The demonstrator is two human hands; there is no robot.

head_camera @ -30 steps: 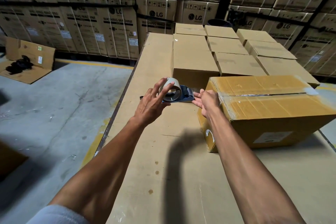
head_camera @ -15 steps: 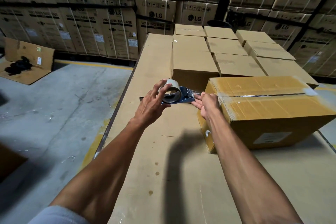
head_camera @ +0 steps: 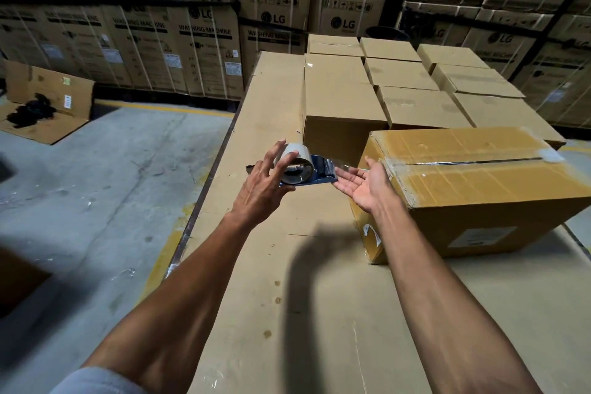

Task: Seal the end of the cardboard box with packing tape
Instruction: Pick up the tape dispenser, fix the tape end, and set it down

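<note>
A cardboard box point(head_camera: 486, 198) covered in glossy tape lies on the cardboard-topped table point(head_camera: 287, 297), its left end facing my hands. My left hand point(head_camera: 265, 182) holds a blue tape dispenser point(head_camera: 315, 169) with a roll of clear tape point(head_camera: 295, 161), fingers spread over the roll, just left of the box's end. A short strip of clear tape stretches from the dispenser toward the box's top left edge. My right hand point(head_camera: 364, 185) is palm up with fingers apart, beside the box's end under that strip, holding nothing.
Several plain closed cartons point(head_camera: 396, 86) sit in rows behind the box. Tall stacks of LG washing machine boxes point(head_camera: 204, 51) line the back. A flattened carton point(head_camera: 44, 105) with dark items lies on the concrete floor point(head_camera: 96, 201) left of the table edge.
My right hand has turned from pressing on the box's end corner to palm up with open fingers. The dispenser has barely moved, and the tape strip now shows toward the box.
</note>
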